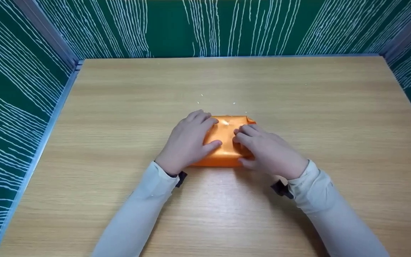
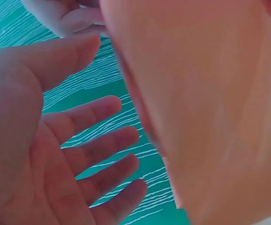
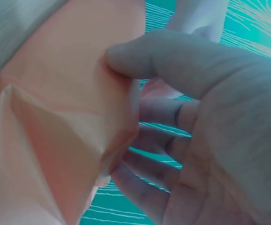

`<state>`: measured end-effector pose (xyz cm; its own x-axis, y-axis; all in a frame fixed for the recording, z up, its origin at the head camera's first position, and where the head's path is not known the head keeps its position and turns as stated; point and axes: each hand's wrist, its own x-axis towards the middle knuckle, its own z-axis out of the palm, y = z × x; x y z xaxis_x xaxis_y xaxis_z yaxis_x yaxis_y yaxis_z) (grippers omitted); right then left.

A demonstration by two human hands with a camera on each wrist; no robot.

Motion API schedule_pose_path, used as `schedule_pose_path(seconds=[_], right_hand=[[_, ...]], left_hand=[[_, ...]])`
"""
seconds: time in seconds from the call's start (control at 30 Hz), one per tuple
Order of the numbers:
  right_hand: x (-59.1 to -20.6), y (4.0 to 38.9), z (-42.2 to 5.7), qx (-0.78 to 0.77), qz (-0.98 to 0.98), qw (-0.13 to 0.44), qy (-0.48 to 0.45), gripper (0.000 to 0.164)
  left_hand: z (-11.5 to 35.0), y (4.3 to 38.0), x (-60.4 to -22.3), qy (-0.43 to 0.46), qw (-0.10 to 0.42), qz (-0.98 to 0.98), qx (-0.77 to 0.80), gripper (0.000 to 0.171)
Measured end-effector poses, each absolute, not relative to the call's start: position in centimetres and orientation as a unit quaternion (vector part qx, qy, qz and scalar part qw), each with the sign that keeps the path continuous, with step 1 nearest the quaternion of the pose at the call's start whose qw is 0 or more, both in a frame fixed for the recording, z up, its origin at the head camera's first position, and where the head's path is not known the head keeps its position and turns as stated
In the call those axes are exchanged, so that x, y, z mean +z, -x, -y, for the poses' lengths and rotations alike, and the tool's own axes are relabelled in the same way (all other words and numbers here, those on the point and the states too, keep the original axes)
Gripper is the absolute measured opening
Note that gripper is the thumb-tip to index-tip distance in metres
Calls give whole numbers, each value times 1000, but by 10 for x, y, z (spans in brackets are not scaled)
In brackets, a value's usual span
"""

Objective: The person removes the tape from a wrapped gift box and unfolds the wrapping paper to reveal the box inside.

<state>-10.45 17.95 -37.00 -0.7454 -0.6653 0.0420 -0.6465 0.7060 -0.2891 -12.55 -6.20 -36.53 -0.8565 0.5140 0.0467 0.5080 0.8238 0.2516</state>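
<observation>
A box-like package in shiny orange wrapping (image 1: 226, 142) lies on the table in the head view. Over its left part is my left hand (image 1: 187, 141), fingers pointing away from me and thumb out toward the middle. Seen from the left wrist, that hand's fingers (image 2: 109, 150) are loosely spread beside the orange wrapping (image 2: 206, 108). My right hand (image 1: 269, 148) holds the package's right end, fingers bent on top and thumb at the front side. Folded, creased wrapping (image 3: 46, 154) shows at that end in the right wrist view, with the thumb (image 3: 126, 58) pressing it.
The package stands on a wooden table (image 1: 120, 107). A few tiny white bits (image 1: 234, 103) are scattered just beyond it. Green panels with white streaks (image 1: 170, 28) enclose the table at the back and both sides.
</observation>
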Motion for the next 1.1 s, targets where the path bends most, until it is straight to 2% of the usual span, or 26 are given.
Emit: schedule_pose_path(seconds=[0.47,0.6,0.77,1.03,1.1], right_hand=[[-368,105,-177,-153,-922,47,353,45],[-367,107,-178,-181,-916,35,357,36],[-366,114,-178,-200,-910,-3,363,20],[-355,120,-178,-228,-920,-100,302,14],[-352,122,-174,-242,-921,-109,284,15]], left_hand=[[61,124,-370,-272,36,-955,117,55],[59,124,-372,-267,35,-954,128,56],[57,125,-373,-266,33,-956,121,56],[55,124,-372,-273,19,-955,117,53],[54,124,-373,-274,21,-955,115,54]])
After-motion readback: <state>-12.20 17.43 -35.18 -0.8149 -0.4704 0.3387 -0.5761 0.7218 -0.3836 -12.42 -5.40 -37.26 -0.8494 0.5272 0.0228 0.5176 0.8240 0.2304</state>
